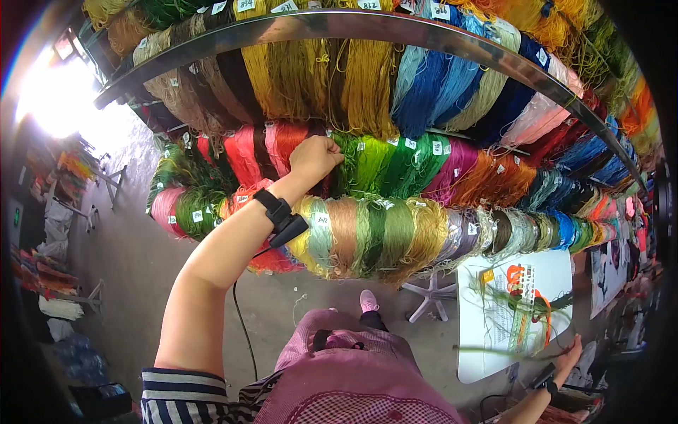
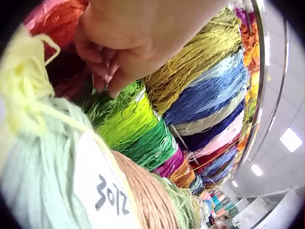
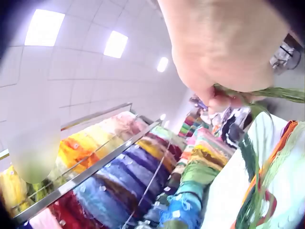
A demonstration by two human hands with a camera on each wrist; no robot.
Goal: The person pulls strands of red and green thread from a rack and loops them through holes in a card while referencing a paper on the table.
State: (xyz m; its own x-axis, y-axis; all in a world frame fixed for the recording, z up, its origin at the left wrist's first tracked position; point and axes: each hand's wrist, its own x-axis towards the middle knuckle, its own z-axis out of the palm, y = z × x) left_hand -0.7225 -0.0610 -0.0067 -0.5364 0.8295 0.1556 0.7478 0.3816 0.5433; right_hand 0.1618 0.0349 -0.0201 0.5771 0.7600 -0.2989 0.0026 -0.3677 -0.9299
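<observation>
My left hand [image 1: 316, 159] reaches into the middle row of hanging skeins, its fingertips pinched together at the edge of a dark green thread skein [image 2: 102, 107]. Bright lime thread [image 2: 125, 124] hangs just beside that skein, and red thread [image 1: 288, 145] lies on the other side. Far to the right, my right hand [image 1: 568, 353] is beside a white board [image 1: 480, 353]. In the right wrist view its curled fingers grip a bundle of green thread strands [image 3: 281, 94], whose loose ends trail over the board. Orange and dark green strands [image 3: 248, 152] lie on the board.
A curved metal rail [image 1: 311, 25] crosses above the upper row of numbered skeins. Closer to me runs a lower row with a tag reading 3072 [image 2: 107, 195]. A wheeled stool base [image 1: 429, 297] stands on the floor beside the board. A cable [image 1: 244, 325] hangs from the left wrist.
</observation>
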